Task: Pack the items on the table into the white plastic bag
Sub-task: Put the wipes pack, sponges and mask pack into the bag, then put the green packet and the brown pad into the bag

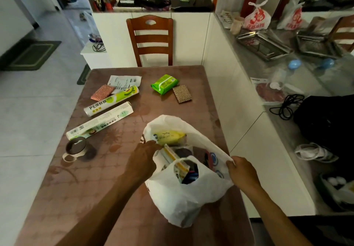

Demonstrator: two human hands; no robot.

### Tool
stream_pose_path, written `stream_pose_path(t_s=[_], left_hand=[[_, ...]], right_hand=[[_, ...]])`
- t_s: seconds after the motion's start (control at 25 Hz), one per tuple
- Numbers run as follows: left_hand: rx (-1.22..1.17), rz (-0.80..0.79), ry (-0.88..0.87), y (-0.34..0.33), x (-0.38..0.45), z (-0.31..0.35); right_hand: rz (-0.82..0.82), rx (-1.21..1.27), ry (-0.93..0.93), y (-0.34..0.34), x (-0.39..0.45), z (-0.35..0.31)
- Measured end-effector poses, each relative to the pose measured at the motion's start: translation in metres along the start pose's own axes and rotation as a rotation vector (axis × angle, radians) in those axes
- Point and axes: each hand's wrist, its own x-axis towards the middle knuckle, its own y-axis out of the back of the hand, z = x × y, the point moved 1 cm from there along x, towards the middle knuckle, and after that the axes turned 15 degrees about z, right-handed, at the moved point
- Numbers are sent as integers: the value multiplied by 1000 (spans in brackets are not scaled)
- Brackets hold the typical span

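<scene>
The white plastic bag (183, 198) stands open on the near right of the table. My left hand (142, 159) pinches its left rim and my right hand (242, 171) grips its right rim, holding the mouth apart. Inside lie a yellow packet (170, 135), a flat box (173, 157) and dark items. Still on the table are a cling-film roll (113, 100), a long white box (99, 123), a green tissue pack (164, 84), two woven coasters (102, 92) (182, 93), a paper slip (124, 81) and a mug (76, 148).
The brown patterned table (107, 178) has a wooden chair (151, 39) at its far end. A white counter (249, 131) runs along the right, bearing metal trays (262, 44), a red-printed bag (256, 17), black cables and a black bag (325, 119).
</scene>
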Motion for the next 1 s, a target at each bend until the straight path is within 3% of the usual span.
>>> stream_pose_path(t_s=[0.24,0.4,0.56,1.0], left_hand=[[28,5,-108,-19,-1,4],[53,71,-157,-21,7,9],[65,78,-150,-18,23,5],[-29,46,-55,-19,166,-53]], right_hand=[[-84,-170,-15,1,13,-12],[128,4,274,14,6,-44],[12,104,494,10,5,-96],[-32,141,415,-29,92,-202]])
